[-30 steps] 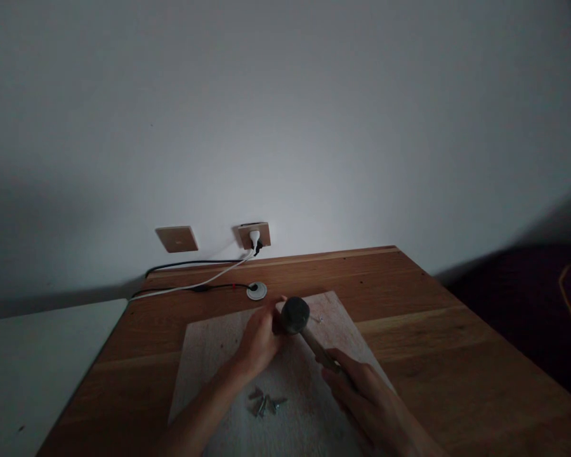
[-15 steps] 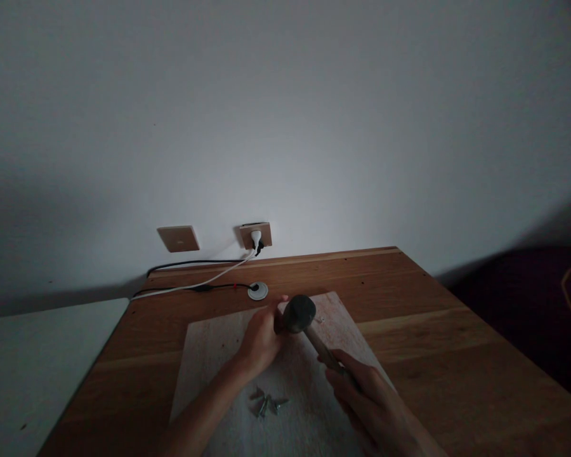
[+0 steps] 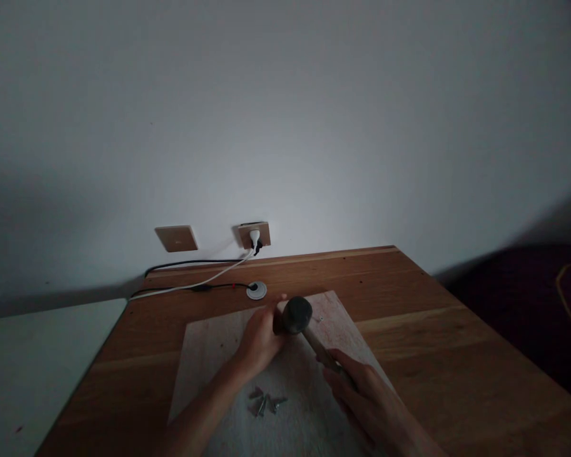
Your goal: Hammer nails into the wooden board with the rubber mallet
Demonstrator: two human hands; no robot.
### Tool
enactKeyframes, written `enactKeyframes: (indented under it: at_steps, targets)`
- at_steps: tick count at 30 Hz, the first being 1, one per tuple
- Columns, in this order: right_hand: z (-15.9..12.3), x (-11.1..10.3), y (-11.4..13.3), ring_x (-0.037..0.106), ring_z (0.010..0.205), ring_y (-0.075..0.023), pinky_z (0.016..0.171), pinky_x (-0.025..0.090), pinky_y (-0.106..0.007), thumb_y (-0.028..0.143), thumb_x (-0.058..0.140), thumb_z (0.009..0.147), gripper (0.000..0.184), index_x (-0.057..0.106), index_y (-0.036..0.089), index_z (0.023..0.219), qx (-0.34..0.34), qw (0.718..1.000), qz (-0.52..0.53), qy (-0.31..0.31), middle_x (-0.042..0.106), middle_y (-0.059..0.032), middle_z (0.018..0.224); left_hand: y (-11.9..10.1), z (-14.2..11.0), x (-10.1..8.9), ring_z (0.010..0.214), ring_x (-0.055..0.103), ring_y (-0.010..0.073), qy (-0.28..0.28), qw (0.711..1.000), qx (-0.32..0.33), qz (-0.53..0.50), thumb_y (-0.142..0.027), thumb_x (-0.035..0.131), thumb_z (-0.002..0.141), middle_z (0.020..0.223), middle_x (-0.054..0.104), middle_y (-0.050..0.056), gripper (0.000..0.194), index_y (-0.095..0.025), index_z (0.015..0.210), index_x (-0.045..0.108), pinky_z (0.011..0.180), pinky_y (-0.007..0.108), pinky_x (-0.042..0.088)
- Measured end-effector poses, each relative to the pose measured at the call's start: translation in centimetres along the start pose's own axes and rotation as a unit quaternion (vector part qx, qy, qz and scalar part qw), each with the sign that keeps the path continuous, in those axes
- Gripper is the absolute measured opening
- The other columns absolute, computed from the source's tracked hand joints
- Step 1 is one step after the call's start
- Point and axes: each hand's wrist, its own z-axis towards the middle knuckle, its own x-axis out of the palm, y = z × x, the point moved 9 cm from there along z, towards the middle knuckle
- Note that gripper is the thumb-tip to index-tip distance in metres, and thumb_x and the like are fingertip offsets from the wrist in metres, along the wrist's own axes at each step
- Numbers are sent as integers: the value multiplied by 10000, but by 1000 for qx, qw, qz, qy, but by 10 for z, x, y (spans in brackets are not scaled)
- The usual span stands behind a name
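Observation:
In my right hand [image 3: 359,387] is the wooden handle of a rubber mallet [image 3: 299,313], fingers wrapped round it. The mallet's dark, round head hangs over the upper middle of a pale wooden board [image 3: 209,343]. My left hand [image 3: 259,333] is closed just left of the mallet head, low over the board. The head hides most of its fingers, and what they pinch is out of sight. Several loose screws [image 3: 265,404] lie in a small heap on the board, between my forearms. Another small screw [image 3: 318,318] shows on the board just right of the mallet head.
The board lies on a wooden table [image 3: 438,355] against a pale wall. At the back left, a white cable [image 3: 209,280] and black cables run to a wall socket [image 3: 254,236]. A round grommet [image 3: 256,291] sits behind the board. A white surface [image 3: 42,362] adjoins on the left.
The whole view has shifted very slightly. Both hands and the mallet keep nearly the same place over the board.

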Motion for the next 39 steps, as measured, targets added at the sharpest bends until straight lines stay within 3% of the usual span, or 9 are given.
enactKeyframes:
  at_steps: [4, 8, 11, 13, 19, 24, 27, 32, 39]
  targets:
    - [2, -1, 3, 733, 867, -268, 832, 559, -374, 670, 505, 970, 620, 716, 203, 1320, -10, 1000, 1, 5, 769, -67, 896, 1, 0, -1, 894, 709, 222, -14, 1000, 9, 3, -14, 704, 712, 984, 744, 29, 726, -215, 1403, 607, 843, 313, 515]
    - [0, -2, 1, 718, 821, -250, 730, 567, -331, 737, 560, 923, 653, 711, 228, 1305, 0, 1000, 22, 1, 775, -80, 943, 0, 0, -3, 900, 711, 223, -21, 1000, 3, -14, -29, 716, 718, 949, 742, 22, 678, -217, 1365, 635, 858, 314, 521]
    - [-3, 3, 4, 610, 564, -183, 484, 457, -272, 800, 508, 915, 708, 697, 230, 1290, 9, 999, 44, 23, 664, -5, 688, -2, 0, -2, 820, 686, 205, -8, 1000, -5, -16, -69, 721, 746, 881, 713, 5, 648, -198, 1375, 631, 804, 304, 512]
    - [-5, 4, 8, 519, 484, -141, 432, 378, -248, 815, 491, 912, 739, 664, 227, 1325, 15, 996, 77, 32, 563, 45, 624, -2, -1, -1, 766, 659, 191, 4, 1000, -12, -16, -90, 720, 765, 828, 692, -17, 623, -199, 1373, 632, 754, 292, 496]
    - [-8, -2, 24, 401, 437, -96, 406, 294, -219, 776, 501, 923, 715, 638, 200, 1324, 21, 990, 126, 51, 474, 91, 599, -1, 0, 1, 772, 658, 197, 5, 1000, -20, -17, -144, 749, 783, 800, 692, -23, 548, -215, 1320, 665, 745, 294, 492]
    - [-8, -1, 20, 628, 643, -189, 575, 478, -284, 690, 529, 930, 596, 724, 211, 1226, 6, 997, 76, 14, 642, -1, 709, -1, 0, -1, 772, 680, 209, -6, 1000, -9, -4, -87, 731, 729, 815, 711, -16, 630, -226, 1339, 660, 754, 297, 513]
    - [-6, 1, 18, 668, 716, -219, 678, 515, -319, 653, 535, 928, 570, 749, 200, 1201, -2, 999, 52, -3, 675, -27, 750, -3, 0, -3, 829, 702, 228, -11, 1000, 4, -2, -69, 722, 717, 882, 743, 14, 640, -232, 1334, 667, 830, 325, 529]
    - [-4, 5, 21, 507, 490, -145, 514, 417, -270, 706, 496, 949, 628, 709, 195, 1246, -10, 997, 61, 37, 524, 60, 581, -3, 0, -3, 789, 695, 221, -2, 1000, -7, 12, -79, 695, 719, 851, 737, 0, 651, -230, 1352, 655, 769, 301, 519]
    - [-4, -1, 22, 501, 492, -141, 475, 388, -255, 714, 510, 941, 640, 691, 195, 1271, -11, 998, 52, 28, 531, 59, 594, -11, 0, -4, 847, 699, 226, -3, 1000, 8, 2, -75, 686, 714, 875, 744, 9, 562, -219, 1257, 710, 787, 301, 509]
